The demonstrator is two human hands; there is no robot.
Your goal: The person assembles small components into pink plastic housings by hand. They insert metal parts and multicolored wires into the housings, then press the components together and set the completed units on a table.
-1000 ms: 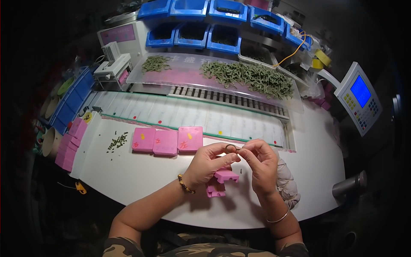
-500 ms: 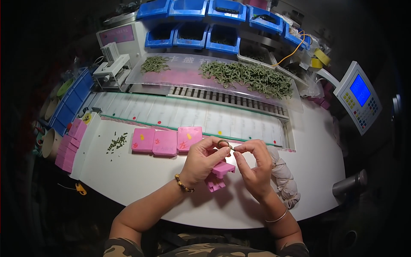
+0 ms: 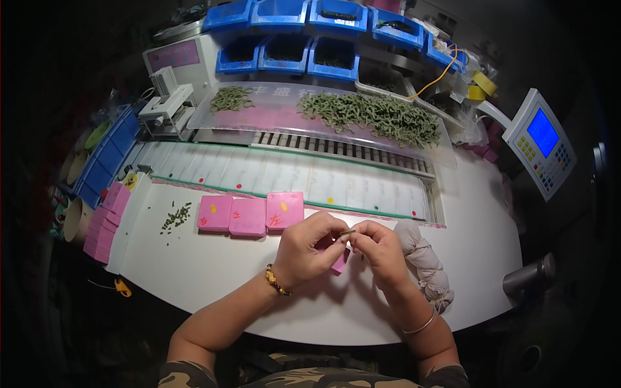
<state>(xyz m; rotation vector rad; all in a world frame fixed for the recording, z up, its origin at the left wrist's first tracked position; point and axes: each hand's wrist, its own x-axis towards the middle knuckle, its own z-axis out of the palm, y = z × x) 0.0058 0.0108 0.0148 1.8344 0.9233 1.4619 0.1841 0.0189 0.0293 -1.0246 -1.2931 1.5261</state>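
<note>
My left hand [image 3: 303, 251] and my right hand [image 3: 383, 253] meet over the white table, fingertips almost touching. Between them sits a small, thin, dark green curved strip [image 3: 348, 233], pinched by the thumb and index finger of each hand. A pink block [image 3: 340, 262] is also held in my left hand, mostly hidden behind the palm and fingers. Three square pink blocks [image 3: 248, 217] with coloured marks lie in a row left of my left hand. Further left is a scatter of short dark green pieces [image 3: 176, 217].
A translucent sheet [image 3: 272, 110] behind holds a large heap of curly green strips [image 3: 372, 116] and a smaller one. Blue bins [image 3: 283, 53] line the back. A white cloth roll [image 3: 424, 265] lies beside my right hand; a keypad display [image 3: 542, 143] stands at right. Stacked pink blocks [image 3: 103, 226] stand left.
The green strip has turned from a visible loop to nearly edge-on. My hands have drawn closer together, and the pink block is more covered by my left hand.
</note>
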